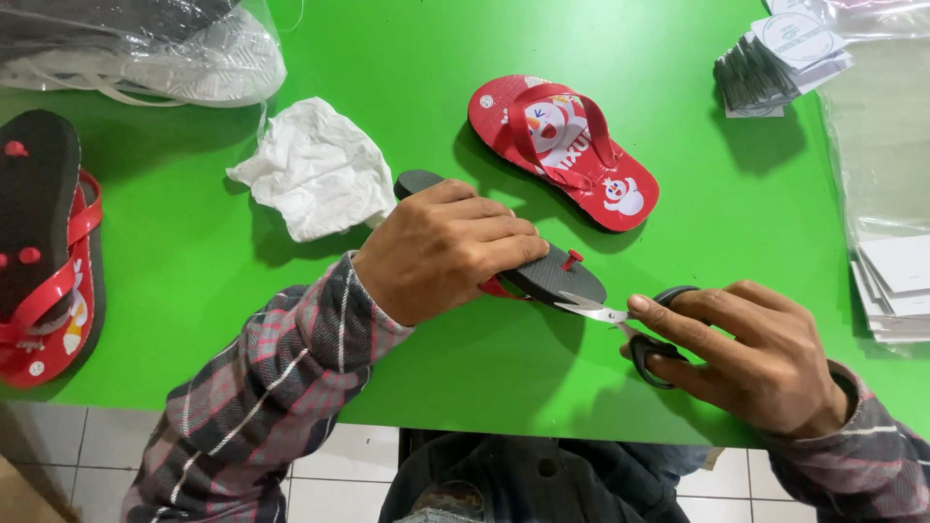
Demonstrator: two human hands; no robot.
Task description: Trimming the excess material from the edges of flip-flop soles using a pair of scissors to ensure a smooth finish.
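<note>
Underneath left fingers: upturned sandal

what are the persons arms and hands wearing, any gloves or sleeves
No gloves: the left hand and right hand are bare, with no rings or watch visible. Both arms wear long plaid sleeves in dark grey and dull red with thin white lines, reaching to the wrists.
</note>
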